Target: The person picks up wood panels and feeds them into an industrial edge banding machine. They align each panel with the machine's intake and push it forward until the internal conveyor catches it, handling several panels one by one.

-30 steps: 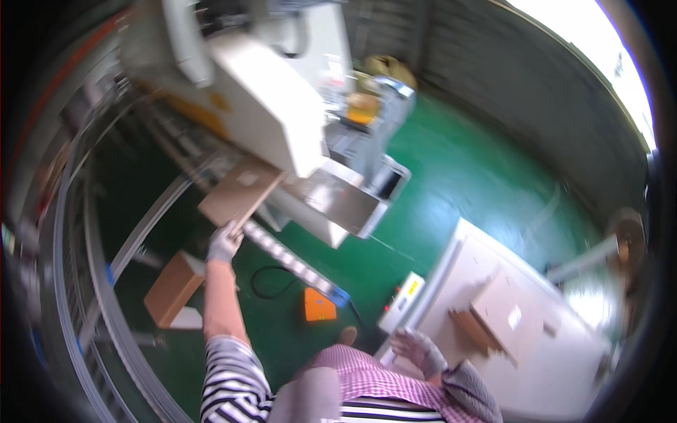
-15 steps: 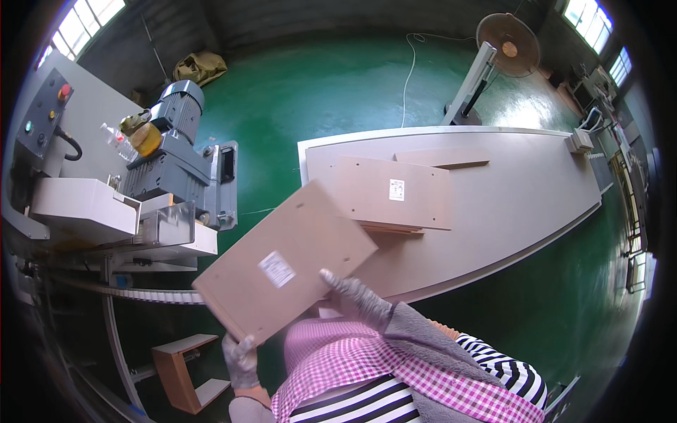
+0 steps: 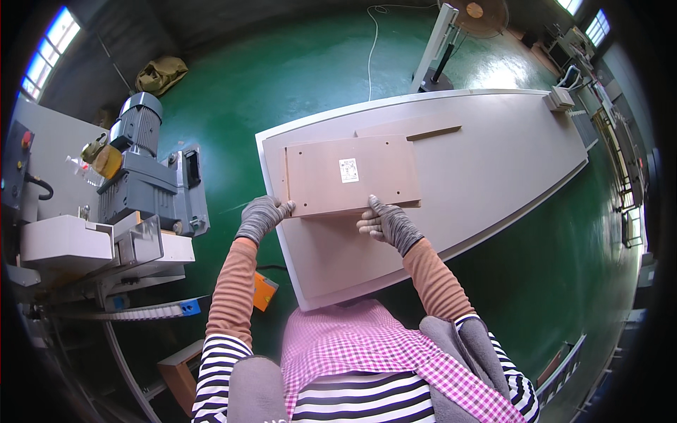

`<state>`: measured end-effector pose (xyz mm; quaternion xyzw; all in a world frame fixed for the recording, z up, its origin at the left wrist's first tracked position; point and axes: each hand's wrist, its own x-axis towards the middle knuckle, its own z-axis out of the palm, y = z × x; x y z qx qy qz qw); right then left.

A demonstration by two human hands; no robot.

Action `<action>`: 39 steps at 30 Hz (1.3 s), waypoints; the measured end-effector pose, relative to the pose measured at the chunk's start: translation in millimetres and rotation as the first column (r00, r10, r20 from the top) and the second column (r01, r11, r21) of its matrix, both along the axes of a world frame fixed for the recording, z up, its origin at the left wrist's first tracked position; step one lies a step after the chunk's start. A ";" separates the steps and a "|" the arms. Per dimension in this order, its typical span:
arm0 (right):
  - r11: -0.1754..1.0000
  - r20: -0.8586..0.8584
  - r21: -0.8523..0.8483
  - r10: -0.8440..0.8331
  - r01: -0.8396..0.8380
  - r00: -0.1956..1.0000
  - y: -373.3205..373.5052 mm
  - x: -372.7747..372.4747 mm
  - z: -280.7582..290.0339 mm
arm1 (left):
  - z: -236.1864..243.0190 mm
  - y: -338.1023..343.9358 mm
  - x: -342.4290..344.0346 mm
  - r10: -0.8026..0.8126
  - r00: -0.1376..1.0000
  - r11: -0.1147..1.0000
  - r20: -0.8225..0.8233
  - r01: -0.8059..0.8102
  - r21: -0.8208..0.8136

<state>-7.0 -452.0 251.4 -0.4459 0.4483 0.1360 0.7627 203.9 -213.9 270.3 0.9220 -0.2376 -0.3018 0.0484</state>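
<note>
A light brown wooden panel with four holes and a white label lies on a stack of similar boards on the large pale tabletop. My gloved left hand is closed on the panel’s near left corner. My gloved right hand touches the near edge toward the right with one digit, its other fingers apart below that edge. Behind the panel, another brown board shows partly, with a dark edge.
At left are grey machinery, a control panel and a roller track. An orange object is on the green floor. A brown wooden piece is below left. A standing fan stands beyond the tabletop.
My view has swung rightward from the machine. The panel held between both hands has moved rightward onto the boards on the tabletop; my right hand’s hold has loosened.
</note>
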 end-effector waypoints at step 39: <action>0.543 0.304 0.289 -0.833 0.788 0.463 -388.2 -156.2 -169.6 | -223.5 -411.5 -130.2 -0.269 0.153 0.392 -0.951 -0.884 -0.253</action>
